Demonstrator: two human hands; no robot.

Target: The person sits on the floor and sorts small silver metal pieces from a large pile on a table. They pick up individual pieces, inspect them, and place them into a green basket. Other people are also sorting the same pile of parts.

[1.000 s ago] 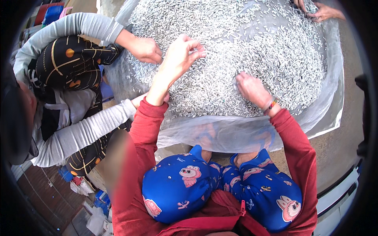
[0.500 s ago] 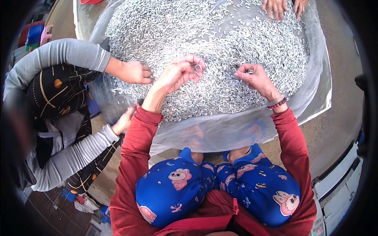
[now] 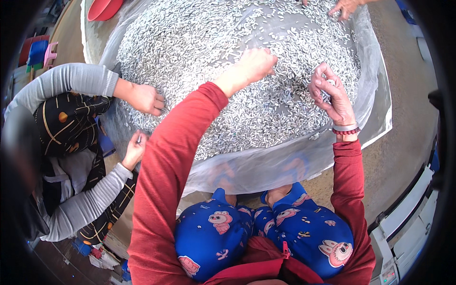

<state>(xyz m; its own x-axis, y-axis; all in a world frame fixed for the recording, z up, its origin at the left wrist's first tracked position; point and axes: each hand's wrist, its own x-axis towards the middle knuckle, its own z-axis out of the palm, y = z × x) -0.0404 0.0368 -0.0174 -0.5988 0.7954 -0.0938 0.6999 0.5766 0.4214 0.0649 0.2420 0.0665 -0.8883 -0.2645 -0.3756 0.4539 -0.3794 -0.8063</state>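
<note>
Pieces point(image 3: 223, 118), small, oblong and silvery-white, are spread in a loose bed beneath and around both hands, on a translucent sheet point(image 3: 237, 166) whose near margin is bared below the hands, toward the knees. Left hand point(image 3: 256, 64) is extended low over the bed, fingers bent; whether a piece is pinched cannot be told, the fingertips being tucked under. Right hand point(image 3: 331, 92) is raised over the bed's right part, fingers curled, thumb partly apart; pale pieces may be cradled there, but this cannot be confirmed against those behind. A co-worker's hand point(image 3: 145, 99) is seen left of the left hand, near the bed's edge; another hand point(image 3: 346, 8) is seen beyond the right one. Judgement on technique: contact is best made lightly, by fingertips alone, so that neighbouring pieces are not scattered. A closer cup is advised for the right hand, against spilling. The left sleeve point(image 3: 180, 137) should be lifted clear, lest pieces be dragged.
</note>
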